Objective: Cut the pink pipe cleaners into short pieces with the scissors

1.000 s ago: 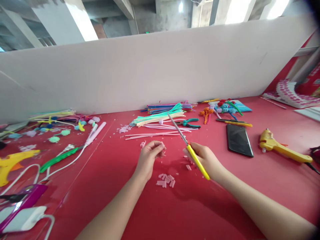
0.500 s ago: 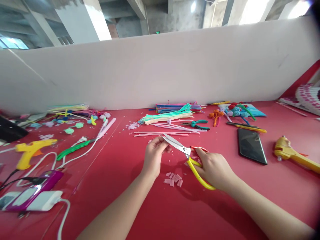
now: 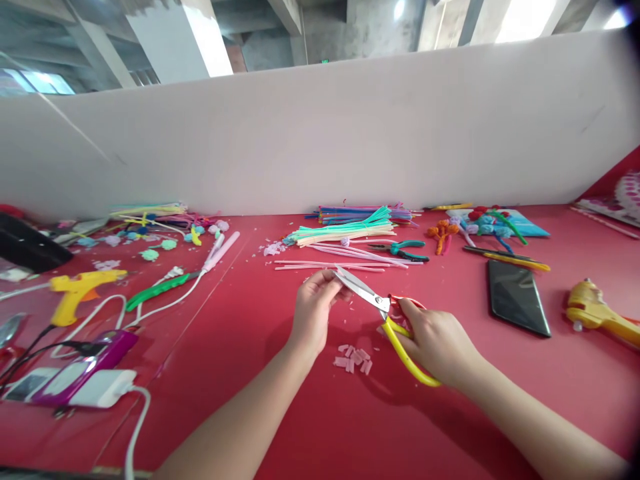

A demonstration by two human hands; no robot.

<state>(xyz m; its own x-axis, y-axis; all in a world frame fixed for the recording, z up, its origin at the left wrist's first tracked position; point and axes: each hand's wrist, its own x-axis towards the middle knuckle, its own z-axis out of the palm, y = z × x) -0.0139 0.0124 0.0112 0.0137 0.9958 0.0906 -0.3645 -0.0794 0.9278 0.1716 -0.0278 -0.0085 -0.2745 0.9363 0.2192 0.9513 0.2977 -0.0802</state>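
Observation:
My right hand [image 3: 437, 343] is closed round the yellow and red handles of a pair of scissors [image 3: 361, 288]. Their blades point up and left, and the tips lie by the fingers of my left hand [image 3: 315, 310]. Those fingers are pinched together, but what they hold is hidden behind them and the blades. Below the hands, short cut pink pieces [image 3: 353, 359] lie in a small heap on the red table [image 3: 300, 433]. Just beyond my hands are long pink pipe cleaners [image 3: 330, 265].
Bundled green pipe cleaners [image 3: 345, 228] and teal-handled pliers [image 3: 403, 250] lie at the back. On the right are a black phone [image 3: 517, 298] and a yellow glue gun [image 3: 600, 312]. At left are another yellow glue gun [image 3: 75, 293], a green-handled tool [image 3: 160, 291] and a purple power strip [image 3: 95, 370] with cables.
The whole view has shifted slightly, so things appear farther right. Both hands and the scissors keep nearly the same pose relative to each other.

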